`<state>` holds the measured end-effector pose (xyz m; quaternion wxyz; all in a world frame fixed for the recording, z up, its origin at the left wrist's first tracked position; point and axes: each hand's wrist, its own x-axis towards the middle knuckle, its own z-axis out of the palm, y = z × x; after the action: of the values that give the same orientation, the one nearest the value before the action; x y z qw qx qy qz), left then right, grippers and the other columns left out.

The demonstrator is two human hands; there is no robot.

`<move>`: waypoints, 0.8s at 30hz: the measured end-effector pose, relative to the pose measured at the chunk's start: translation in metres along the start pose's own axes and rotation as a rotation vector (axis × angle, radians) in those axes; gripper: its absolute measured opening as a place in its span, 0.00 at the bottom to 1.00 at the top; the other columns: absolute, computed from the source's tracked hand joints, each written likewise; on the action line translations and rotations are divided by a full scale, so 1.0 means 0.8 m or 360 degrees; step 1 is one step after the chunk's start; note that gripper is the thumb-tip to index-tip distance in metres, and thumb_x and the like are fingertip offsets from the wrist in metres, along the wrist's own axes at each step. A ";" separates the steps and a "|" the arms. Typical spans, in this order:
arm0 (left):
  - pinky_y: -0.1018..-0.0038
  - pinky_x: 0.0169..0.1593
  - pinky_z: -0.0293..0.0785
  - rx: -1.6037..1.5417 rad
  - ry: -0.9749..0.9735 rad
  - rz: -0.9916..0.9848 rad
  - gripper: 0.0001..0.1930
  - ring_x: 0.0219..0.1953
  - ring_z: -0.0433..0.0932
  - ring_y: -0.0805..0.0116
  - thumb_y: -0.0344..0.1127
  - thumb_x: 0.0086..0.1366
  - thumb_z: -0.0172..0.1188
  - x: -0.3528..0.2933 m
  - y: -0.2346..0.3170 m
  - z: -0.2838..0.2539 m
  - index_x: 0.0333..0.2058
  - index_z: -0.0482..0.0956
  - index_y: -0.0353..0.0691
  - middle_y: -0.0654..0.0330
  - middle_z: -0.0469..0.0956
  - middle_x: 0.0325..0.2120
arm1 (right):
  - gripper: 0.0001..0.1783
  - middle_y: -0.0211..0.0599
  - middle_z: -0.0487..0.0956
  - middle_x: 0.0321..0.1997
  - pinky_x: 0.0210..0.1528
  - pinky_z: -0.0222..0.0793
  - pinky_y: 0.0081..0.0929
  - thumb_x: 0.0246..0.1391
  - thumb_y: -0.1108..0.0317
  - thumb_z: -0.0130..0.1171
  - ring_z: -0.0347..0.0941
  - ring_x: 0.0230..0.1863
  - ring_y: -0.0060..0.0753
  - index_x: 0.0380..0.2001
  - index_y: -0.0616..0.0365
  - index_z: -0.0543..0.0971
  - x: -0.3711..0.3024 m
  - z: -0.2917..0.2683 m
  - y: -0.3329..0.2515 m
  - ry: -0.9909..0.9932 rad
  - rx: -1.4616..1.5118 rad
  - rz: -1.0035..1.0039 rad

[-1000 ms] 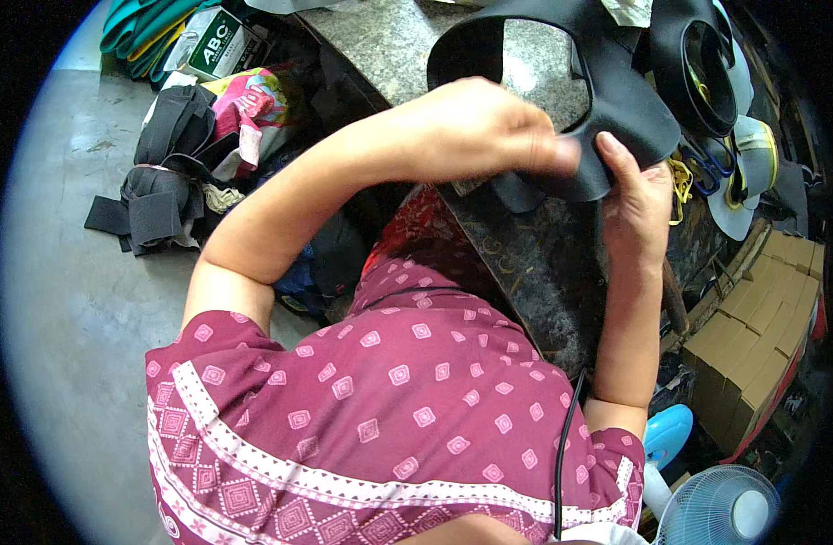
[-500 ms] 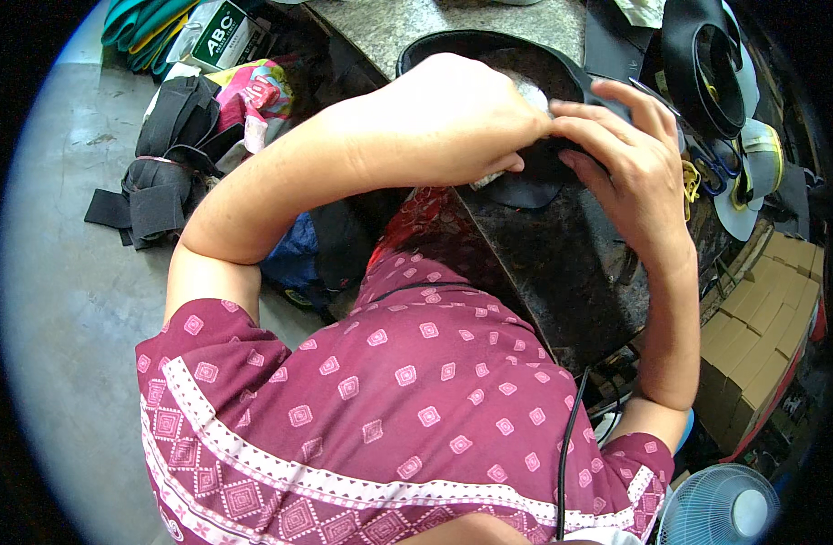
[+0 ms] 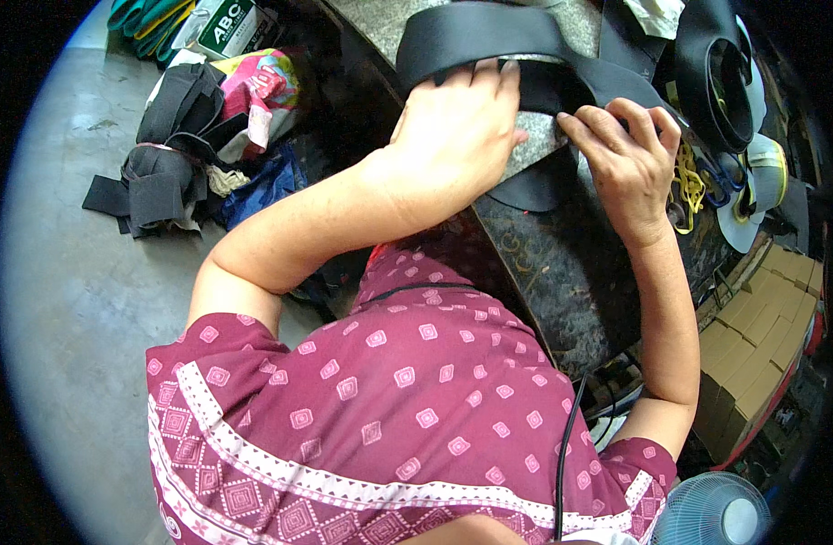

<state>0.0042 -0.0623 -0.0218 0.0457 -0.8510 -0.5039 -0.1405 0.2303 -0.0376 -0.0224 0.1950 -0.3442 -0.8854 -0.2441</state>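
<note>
A wide black strip, smooth and flexible like rubber or leather, curves in a loop above the bench. My left hand grips its lower edge, back of the hand up, with the fingertips hidden inside the loop. To the right, my right hand is closed in a pinch at the strip's edge, its other fingers curled. What lies between that thumb and finger is too small to make out beyond the strip. Below the loop, a rounded black end piece rests on the bench, between the hands.
The dark, worn bench has a grey stone-like slab on it. At right lie a coiled black strip, yellow-handled scissors and a tape roll. Black scraps sit left; a cardboard box and fan stand lower right.
The black strip's loop has risen and tilted. My left hand has turned, its fingers now reaching up into the loop. My right hand has moved slightly down, its fingers more curled; the hands are farther apart.
</note>
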 end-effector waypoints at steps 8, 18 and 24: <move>0.57 0.41 0.80 -0.0449 0.0185 -0.0027 0.11 0.38 0.82 0.46 0.36 0.62 0.65 0.052 -0.007 0.027 0.37 0.80 0.34 0.47 0.80 0.34 | 0.13 0.13 0.82 0.40 0.57 0.61 0.34 0.44 0.66 0.65 0.74 0.48 0.26 0.36 0.38 0.86 -0.009 0.009 0.001 0.0018 0.0220 0.0181; 0.55 0.44 0.79 -0.0627 0.0187 0.0098 0.14 0.39 0.83 0.46 0.39 0.61 0.67 0.062 -0.022 0.017 0.39 0.80 0.35 0.44 0.82 0.31 | 0.14 0.14 0.82 0.39 0.57 0.62 0.34 0.45 0.68 0.66 0.74 0.47 0.28 0.38 0.38 0.87 -0.010 0.007 0.002 0.0001 0.0324 0.0229; 0.56 0.34 0.80 -0.0572 0.0306 -0.0069 0.12 0.33 0.84 0.47 0.42 0.66 0.63 0.068 -0.018 0.033 0.40 0.76 0.40 0.49 0.83 0.27 | 0.18 0.17 0.83 0.40 0.57 0.63 0.35 0.46 0.70 0.65 0.74 0.47 0.30 0.42 0.38 0.86 -0.010 0.007 0.001 -0.0017 0.0326 0.0240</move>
<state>0.0217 -0.0037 -0.0324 -0.0622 -0.8171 -0.4823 -0.3096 0.2357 -0.0380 -0.0312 0.2421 -0.3893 -0.8784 -0.1353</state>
